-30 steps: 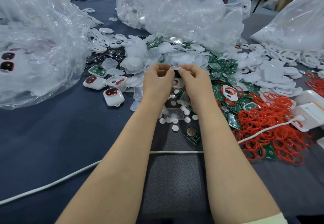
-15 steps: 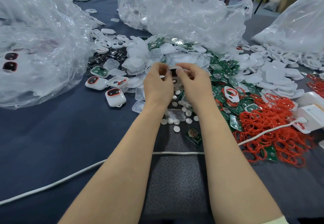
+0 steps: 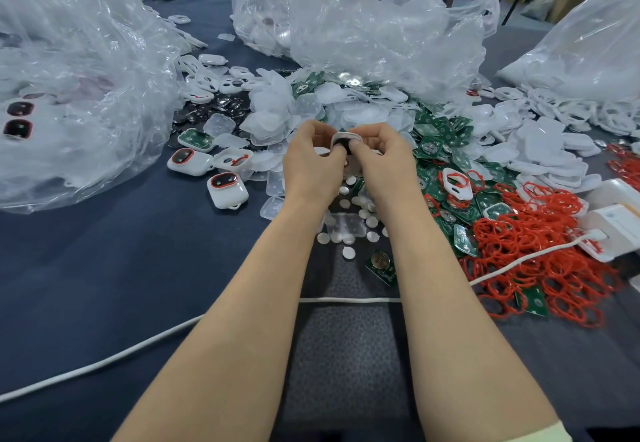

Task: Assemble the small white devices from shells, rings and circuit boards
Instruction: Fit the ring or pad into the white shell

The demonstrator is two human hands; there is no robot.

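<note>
Pinching white shell between both hands.

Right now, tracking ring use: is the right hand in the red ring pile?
No, the right hand and left hand both pinch one white shell, away from the red rings.

Even, soft light fills the scene, bright enough to read small parts. White glare streaks the crumpled plastic bags at the far side. Shadows under the forearms on the table are faint. Wide-angle bending curves the edges; far background is slightly soft.
</note>
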